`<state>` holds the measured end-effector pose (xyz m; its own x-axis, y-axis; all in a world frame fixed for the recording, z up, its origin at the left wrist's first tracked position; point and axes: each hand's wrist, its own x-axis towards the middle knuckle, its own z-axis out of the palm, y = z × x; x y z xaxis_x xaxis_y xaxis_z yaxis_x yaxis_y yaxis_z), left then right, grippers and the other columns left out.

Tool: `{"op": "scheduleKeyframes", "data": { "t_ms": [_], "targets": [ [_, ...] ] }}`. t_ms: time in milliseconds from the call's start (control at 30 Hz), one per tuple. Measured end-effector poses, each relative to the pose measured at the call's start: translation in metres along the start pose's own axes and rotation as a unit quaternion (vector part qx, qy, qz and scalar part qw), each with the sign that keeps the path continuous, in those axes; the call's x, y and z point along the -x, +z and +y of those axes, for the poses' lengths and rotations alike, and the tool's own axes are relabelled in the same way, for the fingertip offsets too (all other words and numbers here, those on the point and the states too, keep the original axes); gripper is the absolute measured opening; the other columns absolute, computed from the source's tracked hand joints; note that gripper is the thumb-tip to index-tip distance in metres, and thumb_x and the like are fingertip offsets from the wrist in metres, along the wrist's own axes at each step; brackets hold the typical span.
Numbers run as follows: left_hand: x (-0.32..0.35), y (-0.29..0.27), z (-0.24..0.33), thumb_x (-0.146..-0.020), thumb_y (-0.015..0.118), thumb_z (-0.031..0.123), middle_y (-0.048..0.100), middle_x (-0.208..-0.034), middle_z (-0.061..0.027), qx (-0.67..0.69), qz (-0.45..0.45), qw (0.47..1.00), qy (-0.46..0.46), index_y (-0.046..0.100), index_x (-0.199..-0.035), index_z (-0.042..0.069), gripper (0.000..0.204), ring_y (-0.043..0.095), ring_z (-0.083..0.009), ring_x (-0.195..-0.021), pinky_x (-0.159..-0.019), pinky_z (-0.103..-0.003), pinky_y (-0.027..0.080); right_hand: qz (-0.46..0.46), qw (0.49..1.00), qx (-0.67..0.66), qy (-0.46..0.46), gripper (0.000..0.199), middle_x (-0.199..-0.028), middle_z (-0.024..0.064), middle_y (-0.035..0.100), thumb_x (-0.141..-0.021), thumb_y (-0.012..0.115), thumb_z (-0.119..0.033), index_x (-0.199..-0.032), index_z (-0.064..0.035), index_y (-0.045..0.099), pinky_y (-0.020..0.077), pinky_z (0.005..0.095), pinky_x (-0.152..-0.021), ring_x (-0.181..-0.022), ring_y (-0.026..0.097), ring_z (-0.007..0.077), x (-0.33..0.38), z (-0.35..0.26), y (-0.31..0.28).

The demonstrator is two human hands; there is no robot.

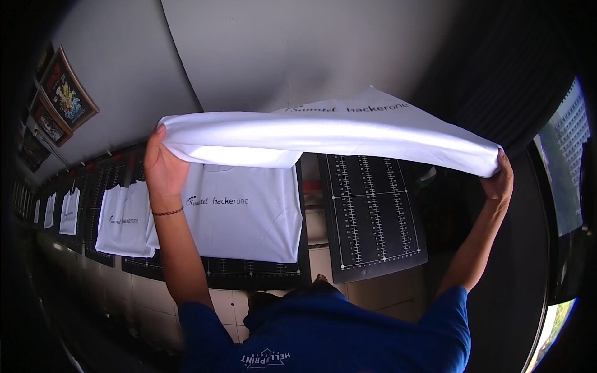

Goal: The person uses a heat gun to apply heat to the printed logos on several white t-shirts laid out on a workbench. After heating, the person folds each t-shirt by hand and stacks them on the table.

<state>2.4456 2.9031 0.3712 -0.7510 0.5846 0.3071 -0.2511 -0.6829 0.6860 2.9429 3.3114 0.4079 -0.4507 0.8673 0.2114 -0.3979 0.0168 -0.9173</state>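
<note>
A: Your left hand (pixel 163 166) is up at the left end of the white T-shirt (pixel 323 140), fingers curled round the folded edge, thumb on top, gripping the cloth.

B: And your right hand (pixel 499 180) has the far right end, pinched shut on the fabric. You're holding the shirt stretched out flat between both hands, lifted in front of you, above the black boards.

A: Right under it, a second white shirt (pixel 245 217) lies spread on a black ruled board (pixel 249 270), touching nothing you hold.

B: Beside that, to the right, a bare black ruled board (pixel 373 211), white grid lines showing.

A: Further left, more white shirts (pixel 124 224) lie in a row on dark boards, with framed pictures (pixel 68 90) on the wall at the far left.
</note>
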Motion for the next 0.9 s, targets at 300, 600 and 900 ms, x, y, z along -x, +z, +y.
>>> {"op": "scheduleKeyframes", "data": {
  "t_ms": [300, 600, 900],
  "targets": [
    [-0.038, -0.137, 0.172, -0.091, 0.059, 0.015, 0.059, -0.103, -0.004, -0.119, 0.0, 0.991, 0.061, 0.058, -0.108, 0.007, 0.019, 0.055, -0.0156, -0.104, -0.095, -0.032, 0.042, 0.018, 0.993, 0.113, -0.024, 0.037, -0.108, 0.0082, 0.063, -0.093, 0.059, -0.037, -0.116, -0.0083, 0.062, 0.0452, 0.038, -0.091, -0.096, 0.06, 0.0204, 0.063, 0.056, 0.193],
    [-0.062, -0.238, 0.205, -0.089, 0.059, 0.008, 0.059, -0.104, -0.0053, -0.203, 0.091, 0.974, 0.052, 0.059, -0.122, 0.001, 0.033, 0.056, -0.0135, -0.099, -0.089, -0.026, 0.045, 0.13, 0.97, 0.206, -0.011, 0.035, -0.084, 0.0001, 0.057, -0.093, 0.06, -0.037, -0.115, -0.0087, 0.061, 0.0478, 0.0288, -0.068, -0.075, 0.057, 0.0122, 0.054, 0.118, 0.338],
    [-0.05, -0.269, 0.226, -0.093, 0.061, 0.016, 0.062, -0.102, -0.005, -0.21, 0.103, 0.971, 0.042, 0.059, -0.124, 0.004, 0.033, 0.059, -0.0121, -0.096, -0.088, -0.026, 0.049, -0.051, 0.997, 0.011, -0.047, 0.019, -0.101, -0.0009, 0.062, -0.097, 0.053, -0.019, -0.113, -0.0102, 0.061, 0.0487, 0.0291, -0.085, -0.094, 0.059, 0.0124, 0.065, 0.153, 0.341]
  ]
}}
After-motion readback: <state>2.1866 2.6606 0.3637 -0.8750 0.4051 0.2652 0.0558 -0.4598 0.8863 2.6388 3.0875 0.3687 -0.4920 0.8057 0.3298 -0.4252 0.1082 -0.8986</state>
